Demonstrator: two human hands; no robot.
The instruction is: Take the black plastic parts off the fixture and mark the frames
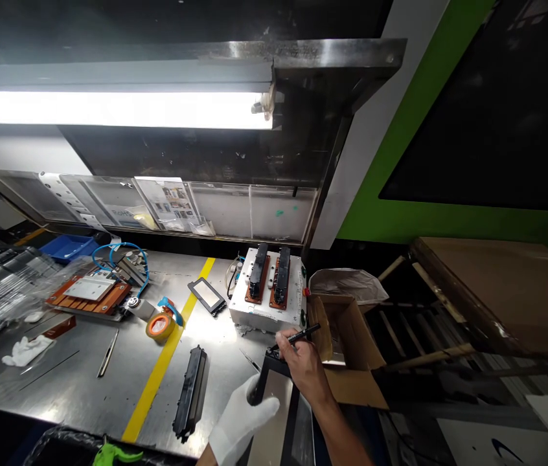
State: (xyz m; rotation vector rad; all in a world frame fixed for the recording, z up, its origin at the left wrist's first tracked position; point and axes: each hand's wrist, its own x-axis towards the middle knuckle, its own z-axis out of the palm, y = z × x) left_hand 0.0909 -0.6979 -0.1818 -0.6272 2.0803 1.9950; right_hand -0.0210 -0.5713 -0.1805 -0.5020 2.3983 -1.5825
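Closest to me is a black-framed panel point(276, 433), at the near edge of the steel bench point(225, 362), its lower end running out of my view. The white-gloved left hand point(242, 414) grips its left side, thumb laid across the face, probably to steady it and spare the pale surface from smudges. The panel is long, with a wide dark border around a smooth, cream-coloured middle; small fittings show at its far end.

Over that end, the bare right hand point(303, 364) pinches a slim black pen point(309, 332), its fingers closed on it much as for writing, which seems meant for fine control. Whether the tip touches the frame I can't tell.

To the left, a black ribbed bar point(190, 391) lies alone, perhaps parked there within easy reach. A thin pointed tool point(249, 360) rests just beyond the glove.

Farther back, a smaller black frame point(206, 295) lies flat beside a white fixture box point(264, 316). Two black bars stand on the fixture's reddish-brown bases, which presumably hold them in line.
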